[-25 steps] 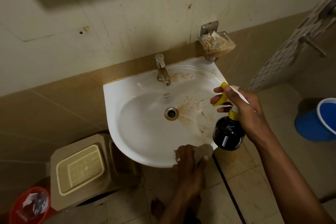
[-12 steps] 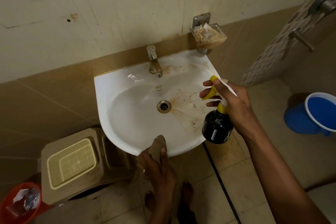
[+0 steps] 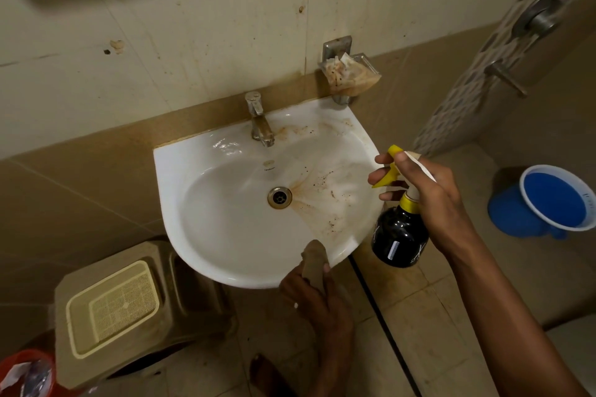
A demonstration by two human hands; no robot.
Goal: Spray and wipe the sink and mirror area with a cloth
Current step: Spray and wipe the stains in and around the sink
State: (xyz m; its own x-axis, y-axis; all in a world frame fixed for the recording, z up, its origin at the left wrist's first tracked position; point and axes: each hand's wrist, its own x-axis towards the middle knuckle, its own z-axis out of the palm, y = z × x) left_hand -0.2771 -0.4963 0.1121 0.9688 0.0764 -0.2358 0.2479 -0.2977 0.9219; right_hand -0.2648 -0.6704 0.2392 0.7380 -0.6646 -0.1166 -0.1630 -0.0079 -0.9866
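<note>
A white wall-hung sink (image 3: pixel 200 235) has brown stains and dark specks over its right half, around the drain (image 3: pixel 279 197) and behind the tap (image 3: pixel 259 121). My right hand (image 3: pixel 432 200) grips a dark spray bottle (image 3: pixel 399 237) with a yellow trigger beside the sink's right rim, nozzle toward the basin, fingers on the trigger. My left hand (image 3: pixel 317 300) holds a small tan cloth (image 3: pixel 314 259) against the sink's front rim. No mirror is in view.
A stained soap dish (image 3: pixel 350 74) hangs on the wall above the sink's right corner. A beige plastic stool (image 3: pixel 129 306) stands under the sink's left side, a red bin (image 3: pixel 25 374) at bottom left. A blue bucket (image 3: pixel 548 200) sits on the floor at right.
My left hand with the cloth slid left along the front rim, then back to the right. The spray bottle stays beside the right rim. My view shifted slightly.
</note>
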